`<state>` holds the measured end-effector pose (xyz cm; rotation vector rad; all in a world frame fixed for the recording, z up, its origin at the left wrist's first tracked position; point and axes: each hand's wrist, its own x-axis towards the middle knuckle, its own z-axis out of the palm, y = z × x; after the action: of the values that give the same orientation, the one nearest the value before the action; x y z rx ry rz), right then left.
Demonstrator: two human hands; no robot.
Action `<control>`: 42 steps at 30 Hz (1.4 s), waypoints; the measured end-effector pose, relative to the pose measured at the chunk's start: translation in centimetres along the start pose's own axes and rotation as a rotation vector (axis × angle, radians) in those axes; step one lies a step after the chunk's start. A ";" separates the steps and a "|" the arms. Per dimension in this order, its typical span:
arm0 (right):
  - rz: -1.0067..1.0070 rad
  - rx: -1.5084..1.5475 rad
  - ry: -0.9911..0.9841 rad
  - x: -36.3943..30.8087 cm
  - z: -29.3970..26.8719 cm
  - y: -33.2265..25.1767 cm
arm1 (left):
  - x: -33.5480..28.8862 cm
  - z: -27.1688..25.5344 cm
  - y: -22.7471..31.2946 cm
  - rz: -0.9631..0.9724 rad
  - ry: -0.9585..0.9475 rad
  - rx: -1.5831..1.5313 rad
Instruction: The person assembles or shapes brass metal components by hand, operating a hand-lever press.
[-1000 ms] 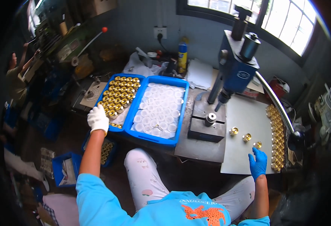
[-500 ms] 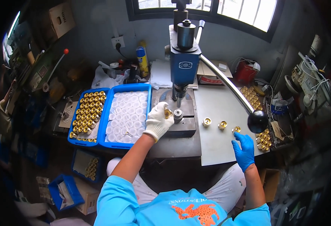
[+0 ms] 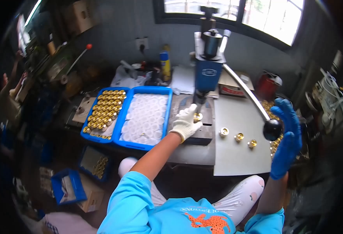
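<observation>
My left hand (image 3: 187,124), in a white knit glove, grips a small gold-coloured metal fitting (image 3: 197,117) at the fixture under the ram of a blue hand press (image 3: 208,74). Part of the fitting is hidden by the fingers. My right hand (image 3: 287,140), in a blue glove, is raised beside the black ball knob (image 3: 272,130) of the press lever (image 3: 246,89). Its fingers are stretched out and it holds nothing; whether it touches the knob I cannot tell. Three gold-centred fittings (image 3: 239,137) stand in a row on the grey sheet (image 3: 239,162) between my hands.
On the left, one blue tray (image 3: 86,134) holds rows of gold fittings and another blue tray (image 3: 134,146) holds white translucent round pieces. More gold fittings (image 3: 275,145) lie behind the knob. A yellow-and-blue spray can (image 3: 165,66) stands at the wall. Blue bins (image 3: 68,187) sit below on the left.
My left hand has brought the gold fitting over onto the fixture. My right hand has left the third fitting on the sheet and risen to the lever knob. The whole view has shifted.
</observation>
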<state>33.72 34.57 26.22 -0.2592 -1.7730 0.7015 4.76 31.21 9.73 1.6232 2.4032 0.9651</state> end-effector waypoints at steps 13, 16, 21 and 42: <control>0.851 -0.420 -0.262 -4.4 9.5 5.4 | -16.0 -22.8 -28.1 -0.529 0.562 0.668; 0.953 -0.289 -0.160 -6.4 11.3 14.1 | -18.8 -26.5 -32.1 -0.765 0.386 0.683; 0.622 -0.304 0.055 -8.9 13.6 24.1 | -17.5 -28.5 -34.2 -0.863 0.072 0.499; 0.762 0.036 -0.395 -9.3 15.7 23.0 | -15.5 -27.8 -32.8 -0.778 0.479 0.646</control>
<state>18.11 43.10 2.84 -0.8437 -2.0263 1.3970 -26.14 -2.39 9.98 0.3635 3.4703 0.4718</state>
